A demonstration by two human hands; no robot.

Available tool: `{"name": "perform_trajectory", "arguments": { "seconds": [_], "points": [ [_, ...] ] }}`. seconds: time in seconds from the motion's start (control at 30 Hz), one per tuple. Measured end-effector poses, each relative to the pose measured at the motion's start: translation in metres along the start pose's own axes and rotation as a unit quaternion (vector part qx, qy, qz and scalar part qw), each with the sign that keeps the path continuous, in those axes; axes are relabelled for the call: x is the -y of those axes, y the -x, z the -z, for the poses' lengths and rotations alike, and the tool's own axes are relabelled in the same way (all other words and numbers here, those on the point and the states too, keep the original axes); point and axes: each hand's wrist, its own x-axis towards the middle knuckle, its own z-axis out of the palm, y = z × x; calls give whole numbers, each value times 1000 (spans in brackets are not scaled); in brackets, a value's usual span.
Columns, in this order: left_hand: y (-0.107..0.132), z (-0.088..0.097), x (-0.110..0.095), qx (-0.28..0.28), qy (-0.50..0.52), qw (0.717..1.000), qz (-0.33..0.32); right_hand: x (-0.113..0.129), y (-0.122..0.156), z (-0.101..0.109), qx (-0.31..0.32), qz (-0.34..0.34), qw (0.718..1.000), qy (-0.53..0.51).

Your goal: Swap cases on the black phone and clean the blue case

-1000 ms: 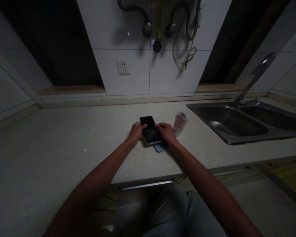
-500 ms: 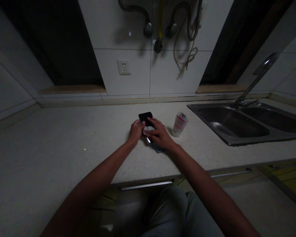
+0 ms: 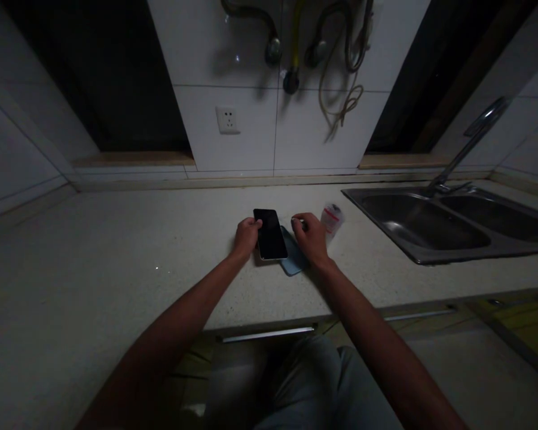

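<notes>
My left hand (image 3: 245,236) grips a black-screened smartphone (image 3: 270,236) by its left edge, thumb on the front and the other fingers mostly hidden. The screen faces up. Partly beneath the phone and to its right lies a flat light-blue piece, apparently a phone case (image 3: 293,261), on the counter. My right hand (image 3: 311,236) is curled closed above the right side of that case. A small pale bit shows at its fingertips, too small to name. Right behind this hand stands a clear plastic cup (image 3: 332,218) with red print, partly covered by the hand.
The pale countertop (image 3: 116,257) runs along a tiled wall with a socket (image 3: 228,120). Hoses and a looped cord (image 3: 349,101) hang above. At the right is a steel double sink (image 3: 416,260) with a faucet (image 3: 470,143). A drawer handle (image 3: 269,334) sits below the counter's front edge.
My right hand has lifted off the phone and moved right, near the cup, its fingers now curled. The phone's screen and more of the blue case are uncovered. My left hand keeps its grip.
</notes>
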Motion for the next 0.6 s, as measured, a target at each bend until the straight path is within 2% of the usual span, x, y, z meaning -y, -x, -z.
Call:
{"name": "perform_trajectory", "arguments": {
  "seconds": [0.07,0.17,0.23,0.33,0.47,0.6],
  "points": [
    [1,0,-2,-5,-43,999,-22,-4,1,-1,-1,-17,997,69],
    [6,0,-8,0,-97,995,-36,-6,4,-3,54,-18,987,147],
    [11,0,-13,18,-116,993,-20,-5,7,-4,101,-27,978,181],
    [18,-1,-17,63,-119,990,38,-5,10,-7,144,-39,968,203],
    [21,-1,-17,87,-104,988,78,-9,10,-9,133,-28,975,178],
    [19,0,-15,88,-75,988,99,-9,6,-6,65,2,990,127]
  ]
}}
